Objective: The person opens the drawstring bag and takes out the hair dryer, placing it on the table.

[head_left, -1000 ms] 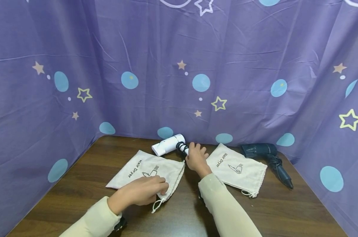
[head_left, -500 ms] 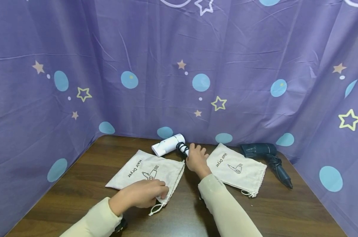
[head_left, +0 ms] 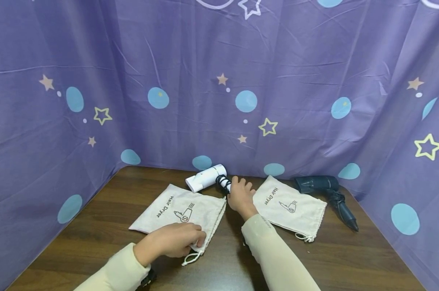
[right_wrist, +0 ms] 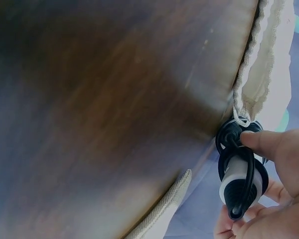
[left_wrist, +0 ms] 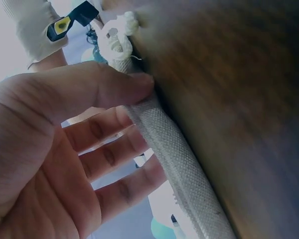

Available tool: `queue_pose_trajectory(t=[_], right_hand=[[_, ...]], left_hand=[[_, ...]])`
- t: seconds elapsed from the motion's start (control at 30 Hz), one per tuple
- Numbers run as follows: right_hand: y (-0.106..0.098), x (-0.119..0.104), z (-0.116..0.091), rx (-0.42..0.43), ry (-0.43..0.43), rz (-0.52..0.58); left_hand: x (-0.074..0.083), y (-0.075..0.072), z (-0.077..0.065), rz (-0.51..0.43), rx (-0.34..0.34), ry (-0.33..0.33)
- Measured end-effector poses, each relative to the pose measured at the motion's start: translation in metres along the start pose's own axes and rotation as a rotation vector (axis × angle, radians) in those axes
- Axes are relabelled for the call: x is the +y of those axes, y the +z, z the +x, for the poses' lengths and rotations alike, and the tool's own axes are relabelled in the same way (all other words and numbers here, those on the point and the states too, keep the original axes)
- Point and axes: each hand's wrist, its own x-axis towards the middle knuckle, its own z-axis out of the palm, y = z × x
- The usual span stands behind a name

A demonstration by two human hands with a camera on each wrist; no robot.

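Near the opening of a cream drawstring bag (head_left: 161, 214) printed "Hair Dryer", my left hand (head_left: 177, 239) pinches the cloth edge. In the left wrist view the thumb presses the bag's hem (left_wrist: 177, 154), the fingers behind it; the cord knot (left_wrist: 117, 37) sits above. My right hand (head_left: 241, 196) grips the handle of a white hair dryer (head_left: 206, 178) that lies behind the bag. A black cord (right_wrist: 234, 134) is wound round that handle, and the right wrist view shows thumb and fingers on either side of it. The dryer's handle end is hidden by the hand in the head view.
Right of my right hand lies a second cream bag (head_left: 292, 206), its drawstring toward me. A dark hair dryer (head_left: 319, 184) rests beyond it, with its cord bundled on the handle. A purple patterned curtain (head_left: 204, 81) encloses the wooden table (head_left: 95, 250) at back and sides.
My left hand and the bag's drawstring have shifted slightly left and down. The right hand keeps its hold on the white hair dryer, almost still.
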Motion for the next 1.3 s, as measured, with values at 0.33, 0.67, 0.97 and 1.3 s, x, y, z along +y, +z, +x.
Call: queue_pose_trajectory(t=[0.33, 0.67, 0.97, 1.3], right_hand=[[-0.010, -0.002, -0.007, -0.040, -0.039, -0.015], [-0.025, 0.011, -0.009, -0.117, -0.209, -0.032], [-0.035, 0.016, -0.016, -0.167, -0.348, -0.025], [-0.042, 0.030, -0.027, -0.119, -0.421, 0.003]], left_hand=[[0.003, -0.003, -0.002, -0.035, -0.036, -0.037], [0.001, -0.013, -0.003, -0.108, -0.062, -0.089], [-0.006, -0.018, 0.000, -0.091, 0.032, -0.033], [-0.019, -0.015, 0.020, -0.001, 0.248, -0.001]])
